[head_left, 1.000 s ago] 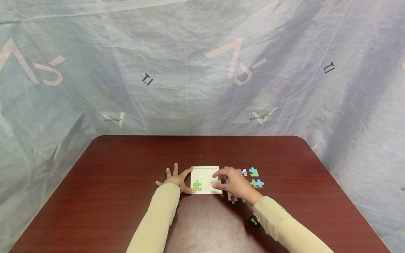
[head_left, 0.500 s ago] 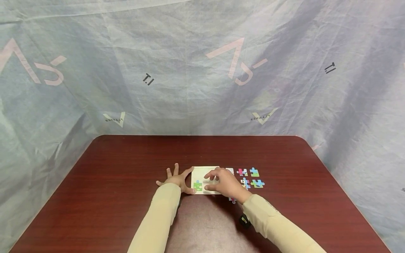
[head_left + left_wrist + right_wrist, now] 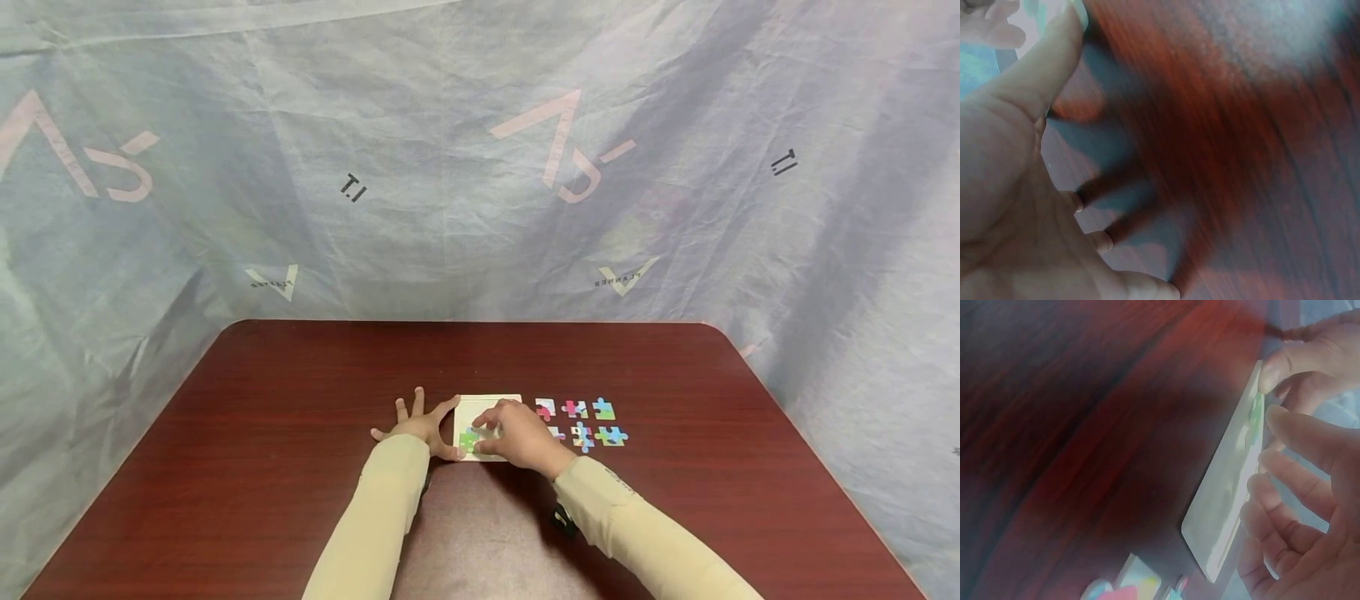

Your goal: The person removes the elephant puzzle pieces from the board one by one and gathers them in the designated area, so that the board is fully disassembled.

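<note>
A small white puzzle tray (image 3: 489, 401) lies flat on the table, with a green puzzle piece (image 3: 466, 441) in its near left corner. My left hand (image 3: 420, 427) is spread at the tray's left edge; its thumb touches the near corner and its index finger reaches the far one. Over the tray hovers my right hand (image 3: 521, 435), thumb and fingers parted and bent toward the green piece. In the right wrist view nothing shows between the thumb (image 3: 1300, 431) and fingers of that hand. The left wrist view shows the left thumb (image 3: 1054, 56) pressing the tray's corner.
Right of the tray, several loose jigsaw pieces lie in rows, among them a blue and green one (image 3: 611, 436) and a pink and white one (image 3: 545, 408). The right forearm covers the near pieces. A grey cloth (image 3: 450, 167) hangs behind the dark red table (image 3: 300, 367).
My right hand has moved left across the tray, from its right edge to the green piece, uncovering loose pieces on the right. The left hand stays in place at the tray.
</note>
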Available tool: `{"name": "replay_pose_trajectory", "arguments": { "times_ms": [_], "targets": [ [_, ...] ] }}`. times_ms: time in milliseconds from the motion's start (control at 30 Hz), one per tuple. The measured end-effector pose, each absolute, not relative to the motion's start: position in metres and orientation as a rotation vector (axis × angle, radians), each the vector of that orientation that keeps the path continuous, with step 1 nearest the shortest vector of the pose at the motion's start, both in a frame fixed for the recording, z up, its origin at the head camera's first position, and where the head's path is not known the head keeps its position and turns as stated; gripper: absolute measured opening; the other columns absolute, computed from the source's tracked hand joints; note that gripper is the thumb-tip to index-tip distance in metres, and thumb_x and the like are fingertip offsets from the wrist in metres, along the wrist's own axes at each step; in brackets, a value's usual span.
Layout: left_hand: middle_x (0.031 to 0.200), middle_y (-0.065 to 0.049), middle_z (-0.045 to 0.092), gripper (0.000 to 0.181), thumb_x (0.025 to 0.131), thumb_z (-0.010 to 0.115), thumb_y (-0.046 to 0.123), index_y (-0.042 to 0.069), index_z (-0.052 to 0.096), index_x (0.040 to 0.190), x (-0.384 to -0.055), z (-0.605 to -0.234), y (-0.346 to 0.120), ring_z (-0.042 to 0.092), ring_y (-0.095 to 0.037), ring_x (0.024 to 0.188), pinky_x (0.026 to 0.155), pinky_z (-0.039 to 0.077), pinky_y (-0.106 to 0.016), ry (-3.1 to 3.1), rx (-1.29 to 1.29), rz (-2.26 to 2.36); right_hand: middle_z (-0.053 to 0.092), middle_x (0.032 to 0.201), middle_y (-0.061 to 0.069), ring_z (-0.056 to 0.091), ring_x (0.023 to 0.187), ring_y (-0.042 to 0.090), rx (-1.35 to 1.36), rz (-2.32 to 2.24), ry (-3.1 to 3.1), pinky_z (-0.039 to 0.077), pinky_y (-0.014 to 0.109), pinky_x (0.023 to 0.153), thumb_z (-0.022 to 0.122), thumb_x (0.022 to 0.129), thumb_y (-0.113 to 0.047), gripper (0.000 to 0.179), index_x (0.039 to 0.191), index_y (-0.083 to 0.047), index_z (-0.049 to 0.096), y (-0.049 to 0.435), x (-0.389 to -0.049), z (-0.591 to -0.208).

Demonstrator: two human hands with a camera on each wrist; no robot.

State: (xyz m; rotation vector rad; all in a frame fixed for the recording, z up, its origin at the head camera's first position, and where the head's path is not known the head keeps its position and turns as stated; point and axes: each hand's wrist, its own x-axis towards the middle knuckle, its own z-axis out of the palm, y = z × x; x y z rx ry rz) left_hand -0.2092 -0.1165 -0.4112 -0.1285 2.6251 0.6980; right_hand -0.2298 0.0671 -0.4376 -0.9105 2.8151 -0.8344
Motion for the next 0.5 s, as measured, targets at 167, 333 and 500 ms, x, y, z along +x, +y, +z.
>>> {"name": "replay_pose_trajectory", "arguments": {
  "times_ms": [167, 333, 500],
  "targets": [
    [0.169, -0.018, 0.001, 0.092, 0.086, 0.084, 0.034, 0.033, 0.031, 0.161, -0.21, -0.4111, -0.1152, -0.004, -0.046, 0.153, 0.107, 0.007, -0.083, 2.629, -0.122, 0.67, 0.068, 0.091, 0.008, 0.064, 0.089, 0.025, -0.942, -0.781, 2.842, 0.053, 0.041, 0.074, 0.086, 0.081, -0.014, 0.027, 0.106, -0.005, 0.079, 0.063, -0.2306, -0.439],
    [0.169, -0.018, 0.001, 0.091, 0.086, 0.083, 0.035, 0.032, 0.031, 0.161, -0.2082, -0.4078, -0.1142, -0.003, -0.046, 0.153, 0.107, 0.008, -0.082, 2.629, -0.122, 0.664, 0.067, 0.092, 0.011, 0.063, 0.091, 0.028, -0.971, -0.731, 2.851, 0.053, 0.042, 0.077, 0.087, 0.08, -0.012, 0.029, 0.107, -0.005, 0.079, 0.0598, -0.2316, -0.4399],
    [0.17, -0.017, 0.0, 0.092, 0.086, 0.083, 0.035, 0.034, 0.03, 0.161, -0.2105, -0.4113, -0.1156, -0.005, -0.045, 0.154, 0.107, 0.007, -0.082, 2.624, -0.132, 0.67, 0.067, 0.091, 0.012, 0.063, 0.092, 0.029, -0.958, -0.715, 2.844, 0.052, 0.042, 0.079, 0.088, 0.077, -0.01, 0.029, 0.104, -0.006, 0.079, 0.0573, -0.2332, -0.44]
  ]
}}
